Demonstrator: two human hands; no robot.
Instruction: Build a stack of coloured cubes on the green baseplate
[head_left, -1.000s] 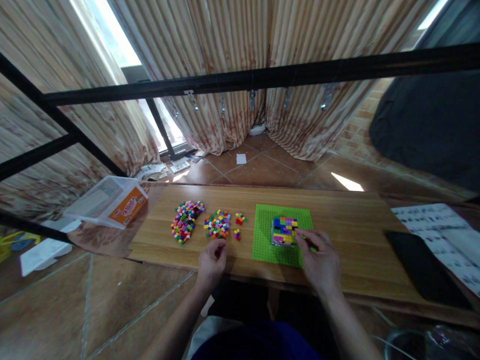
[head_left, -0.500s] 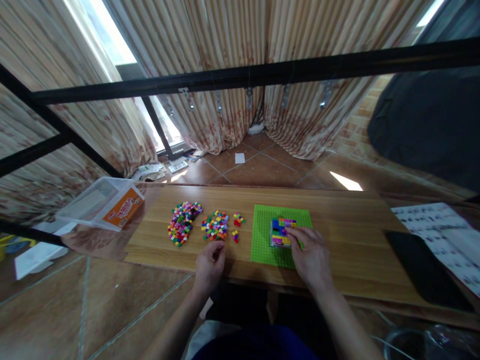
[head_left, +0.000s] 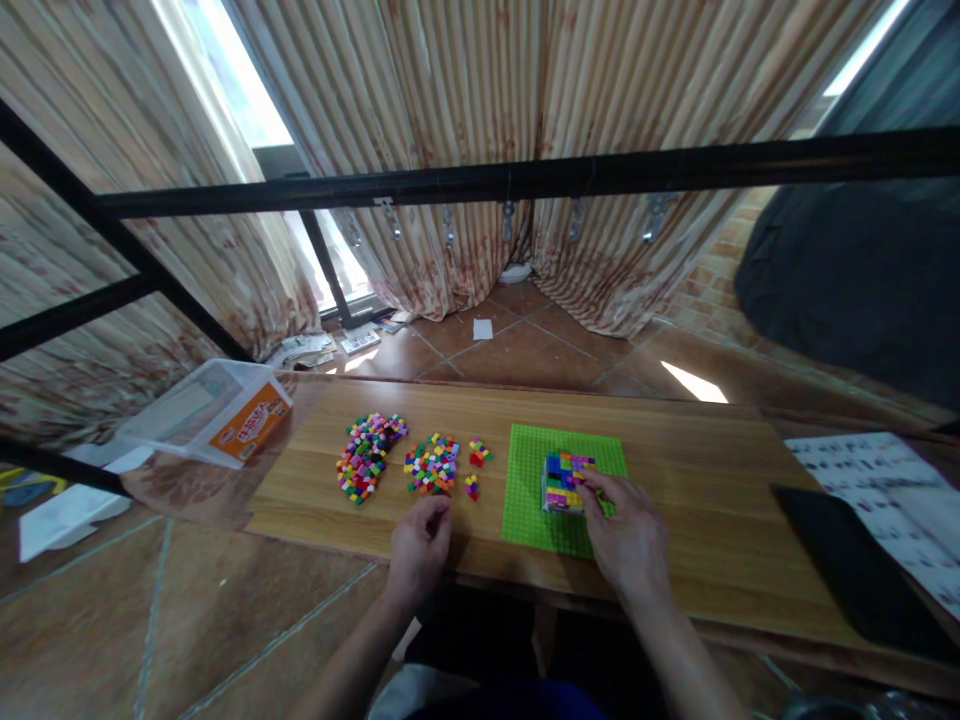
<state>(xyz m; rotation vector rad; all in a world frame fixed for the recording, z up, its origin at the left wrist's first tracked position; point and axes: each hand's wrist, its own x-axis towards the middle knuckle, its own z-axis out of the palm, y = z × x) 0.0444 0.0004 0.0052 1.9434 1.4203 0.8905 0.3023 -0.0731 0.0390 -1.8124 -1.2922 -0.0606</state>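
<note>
A small block built of coloured building bricks (head_left: pixel 559 482) stands on a green studded baseplate (head_left: pixel 523 490). My right hand (head_left: pixel 630 525) reaches over the plate's right side, thumb and fingers pinched on a small brick at the top right of the block; the fingers hide most of that brick. Closer to the table's front edge, my left hand (head_left: pixel 420 545) is closed, thumb against curled fingers, and what it holds, if anything, is hidden. Just beyond it lie a pile of loose bricks (head_left: pixel 431 464) and two little brick clusters, one upper (head_left: pixel 479 452) and one lower (head_left: pixel 471 487).
A larger brick pile (head_left: pixel 364 460) lies farther left on the wooden table (head_left: pixel 697 480). At the left stands a clear plastic box (head_left: pixel 217 410) with an orange label. A black flat object (head_left: pixel 847 560) and a printed sheet (head_left: pixel 862 460) are at the right. A black rail (head_left: pixel 480 183) crosses beyond the table.
The view has tilted up slightly, so everything sits lower in the frame. My right hand's fingers remain at the block's right side, and my left hand stays closed near the edge.
</note>
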